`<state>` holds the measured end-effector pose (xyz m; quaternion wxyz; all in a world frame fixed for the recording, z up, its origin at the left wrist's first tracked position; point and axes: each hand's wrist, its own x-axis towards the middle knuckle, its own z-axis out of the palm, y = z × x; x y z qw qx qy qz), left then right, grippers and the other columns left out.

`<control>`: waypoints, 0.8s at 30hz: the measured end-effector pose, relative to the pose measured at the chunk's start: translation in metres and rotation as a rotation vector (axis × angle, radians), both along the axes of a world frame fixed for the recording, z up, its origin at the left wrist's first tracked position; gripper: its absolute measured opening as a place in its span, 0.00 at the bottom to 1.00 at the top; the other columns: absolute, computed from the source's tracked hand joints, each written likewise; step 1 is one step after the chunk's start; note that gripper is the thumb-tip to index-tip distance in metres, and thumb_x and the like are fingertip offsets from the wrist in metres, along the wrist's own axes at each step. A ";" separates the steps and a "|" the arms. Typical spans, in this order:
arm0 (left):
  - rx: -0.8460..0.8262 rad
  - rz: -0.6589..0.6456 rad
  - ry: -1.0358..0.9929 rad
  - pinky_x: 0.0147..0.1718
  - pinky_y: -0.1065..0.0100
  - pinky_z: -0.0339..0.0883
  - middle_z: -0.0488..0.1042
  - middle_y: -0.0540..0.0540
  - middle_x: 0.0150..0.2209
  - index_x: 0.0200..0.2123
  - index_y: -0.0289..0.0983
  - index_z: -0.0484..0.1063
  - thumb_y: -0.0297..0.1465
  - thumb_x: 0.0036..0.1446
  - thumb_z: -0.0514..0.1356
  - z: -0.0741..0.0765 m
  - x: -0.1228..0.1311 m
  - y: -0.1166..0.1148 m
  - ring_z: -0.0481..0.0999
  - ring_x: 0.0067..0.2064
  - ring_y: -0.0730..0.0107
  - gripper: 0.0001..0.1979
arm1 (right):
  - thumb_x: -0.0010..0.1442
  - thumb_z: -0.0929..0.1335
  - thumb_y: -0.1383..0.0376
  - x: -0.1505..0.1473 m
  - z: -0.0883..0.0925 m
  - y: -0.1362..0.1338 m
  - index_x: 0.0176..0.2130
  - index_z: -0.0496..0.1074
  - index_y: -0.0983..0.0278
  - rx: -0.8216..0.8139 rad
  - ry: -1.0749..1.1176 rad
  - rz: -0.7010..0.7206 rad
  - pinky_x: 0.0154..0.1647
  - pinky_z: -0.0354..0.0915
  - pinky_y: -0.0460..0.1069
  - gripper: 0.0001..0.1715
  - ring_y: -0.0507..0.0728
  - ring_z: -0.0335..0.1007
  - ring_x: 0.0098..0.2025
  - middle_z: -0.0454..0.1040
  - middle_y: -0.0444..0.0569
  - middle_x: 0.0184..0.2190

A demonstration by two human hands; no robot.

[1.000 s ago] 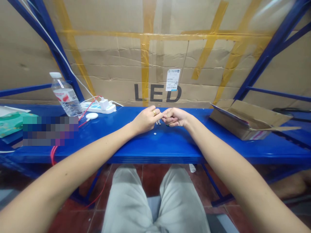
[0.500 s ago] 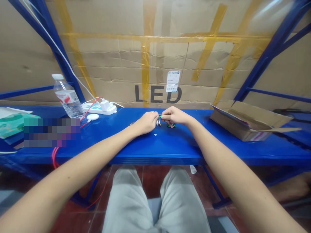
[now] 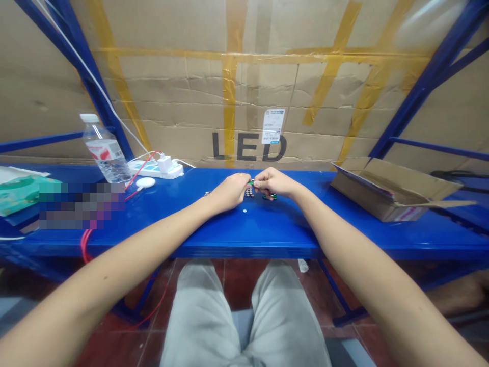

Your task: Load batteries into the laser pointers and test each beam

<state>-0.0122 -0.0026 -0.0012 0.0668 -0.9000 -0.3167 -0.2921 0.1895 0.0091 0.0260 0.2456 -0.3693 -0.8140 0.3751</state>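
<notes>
My left hand [image 3: 229, 190] and my right hand [image 3: 272, 183] meet over the middle of the blue metal shelf [image 3: 267, 229], fingers pinched together on a small green part [image 3: 251, 182] held between them. A gold ring shows on my left hand. Under the fingertips lie several tiny silver pieces [image 3: 249, 192] and a few small green parts [image 3: 270, 196]. One small white dot-like piece [image 3: 244, 210] lies a little nearer to me on the shelf.
A water bottle [image 3: 105, 150], a white power strip [image 3: 155, 168] with a plugged charger, a white puck [image 3: 145, 182] and red cable sit at the left. An open cardboard box [image 3: 389, 191] lies at the right. A taped "LED" carton [image 3: 248, 102] forms the back wall.
Both hands have dropped slightly and drawn together into a pinch on the small green part; since half a second ago they have hardly moved.
</notes>
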 end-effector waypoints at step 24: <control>-0.071 -0.024 -0.208 0.40 0.63 0.66 0.79 0.45 0.38 0.35 0.38 0.71 0.28 0.61 0.57 0.005 0.000 -0.002 0.77 0.40 0.62 0.03 | 0.58 0.71 0.58 0.002 0.002 0.002 0.25 0.71 0.67 -0.123 0.110 0.001 0.13 0.57 0.44 0.17 0.48 0.58 0.13 0.62 0.40 0.12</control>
